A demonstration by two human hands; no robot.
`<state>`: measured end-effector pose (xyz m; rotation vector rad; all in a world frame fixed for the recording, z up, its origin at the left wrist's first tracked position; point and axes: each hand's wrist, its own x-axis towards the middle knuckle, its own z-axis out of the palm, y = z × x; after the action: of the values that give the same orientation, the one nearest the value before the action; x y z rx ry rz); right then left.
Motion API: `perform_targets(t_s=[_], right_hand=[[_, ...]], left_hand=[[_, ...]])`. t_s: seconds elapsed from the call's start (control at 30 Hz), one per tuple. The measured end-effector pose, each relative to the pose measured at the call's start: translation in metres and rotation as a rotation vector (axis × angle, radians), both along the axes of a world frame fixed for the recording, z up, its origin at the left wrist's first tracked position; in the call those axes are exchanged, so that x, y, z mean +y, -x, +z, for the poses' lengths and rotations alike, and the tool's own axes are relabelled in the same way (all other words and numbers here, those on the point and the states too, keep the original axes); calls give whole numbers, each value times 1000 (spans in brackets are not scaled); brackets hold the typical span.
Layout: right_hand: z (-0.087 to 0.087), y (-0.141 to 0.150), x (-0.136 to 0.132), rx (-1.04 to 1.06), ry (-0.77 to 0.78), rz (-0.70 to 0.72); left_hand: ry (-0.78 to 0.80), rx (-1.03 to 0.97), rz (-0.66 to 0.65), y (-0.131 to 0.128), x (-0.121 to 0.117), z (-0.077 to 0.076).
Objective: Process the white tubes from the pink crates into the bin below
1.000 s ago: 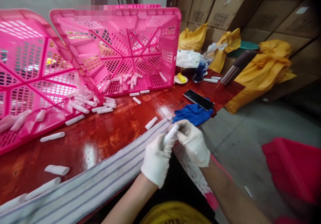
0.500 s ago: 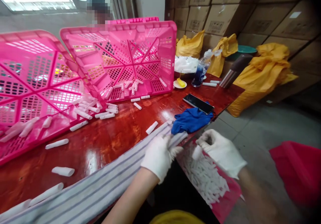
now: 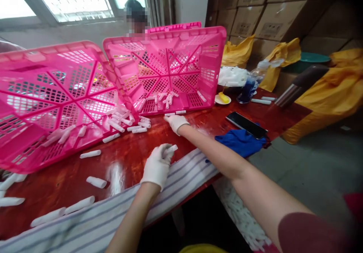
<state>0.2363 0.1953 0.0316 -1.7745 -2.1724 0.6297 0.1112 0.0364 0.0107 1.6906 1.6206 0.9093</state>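
Observation:
My left hand, in a white glove, is closed around a short white tube above the striped cloth. Farther forward, my right hand, also gloved, reaches over the red-brown table with its fingers stretched out. Its fingertips are beside a white tube in front of the pink basket; whether they touch it I cannot tell. Another tube lies just right of that one. More white tubes are scattered across the table, with a pile where the two baskets meet.
A second pink basket is tipped on its side at left. On the right are a phone, a blue cloth, a plate, a bottle and a dark tumbler. Many tubes lie below the table edge. A person sits behind the baskets.
My right hand has gone from the tubes below the table edge, where it held a white tube, to the table by the basket. My left hand now holds a tube. The view has swung left.

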Motion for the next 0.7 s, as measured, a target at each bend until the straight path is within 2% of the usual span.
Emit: perform_targets(t_s=[0.07,0.13,0.17,0.3,0.37,0.47,0.53,0.63,0.7], right_hand=[[-5,-2,-16,93,-29,14],[-5,-6,-43,201,-70,-6],[-3,-8,-59,325,-93,-27],[12,-9,-122,1189,-131,-88],[19,-7,-141,1445,-113,-94],[24,-8,-151,1508,-62,-102],[25,-11,-152,1481,20,-96],[24,-14,-155,1440,108,-112],[21,-14,-160,1410,100,-139]], left_hand=[[112,-229,6,11,-11,1],[188,-353,0,15,-20,3],[206,-383,3,15,-24,4],[296,-507,-11,6,-34,12],[405,-664,-118,3,-39,17],[577,-961,-317,4,-47,22],[648,-1089,-387,6,-51,25],[684,-1133,-400,6,-54,30],[638,-1034,-339,4,-55,31]])
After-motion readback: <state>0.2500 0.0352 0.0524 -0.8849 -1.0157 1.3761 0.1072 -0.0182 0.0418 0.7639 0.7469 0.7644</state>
